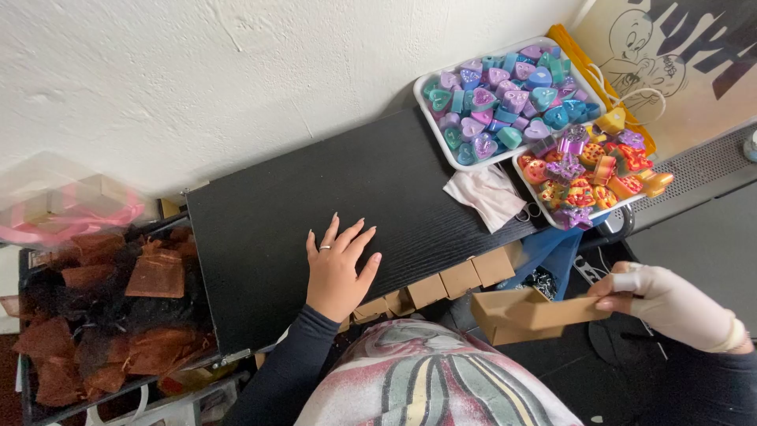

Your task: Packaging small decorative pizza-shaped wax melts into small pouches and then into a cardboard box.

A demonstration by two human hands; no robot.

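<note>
Left hand point(337, 267) flat on the black tabletop point(268, 213), palm down, fingers spread, ring on one finger, holding nothing. Right hand point(670, 304), wrapped in white bandage or glove, is off the tabletop's near-right corner, pinched on the flap of an open brown cardboard box point(524, 313); box hangs in the air below the tabletop edge, opening tilted up. Hands well apart.

A row of small closed cardboard boxes point(441, 284) lines the tabletop's near edge, between the left hand and the held box. At the tabletop's far-right end: white tray of blue, purple and teal heart shapes point(505, 99); just beside it, overhanging the right edge, a second tray of orange, red and purple pieces point(587, 173). A crumpled pink cloth point(489, 193) lies touching both trays. Left of the tabletop: bin of brown mesh pouches point(110, 315).
</note>
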